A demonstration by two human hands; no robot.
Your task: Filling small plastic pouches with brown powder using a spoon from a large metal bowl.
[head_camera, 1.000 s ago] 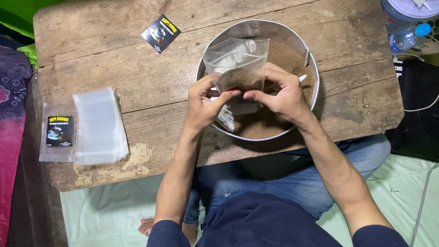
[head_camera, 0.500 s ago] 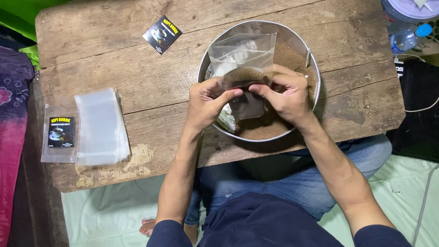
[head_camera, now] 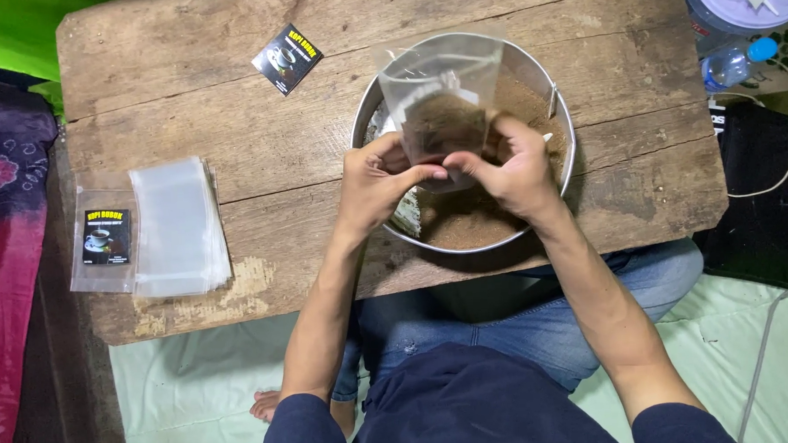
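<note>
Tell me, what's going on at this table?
A seated person holds a small clear plastic bag with both hands, left hand and right hand, over a round metal pan of brown powder. The bag already has some powder in it. A stack of empty clear bags lies on the wooden table.

Single head camera, looking steeply down over wooden table (head_camera: 233, 122), near, hands mid-frame.

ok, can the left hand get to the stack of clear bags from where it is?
Probably yes. The left hand is pinching the clear pouch along with the right hand, so it must let go first. Bare table lies between it and the stack of clear bags.
</note>
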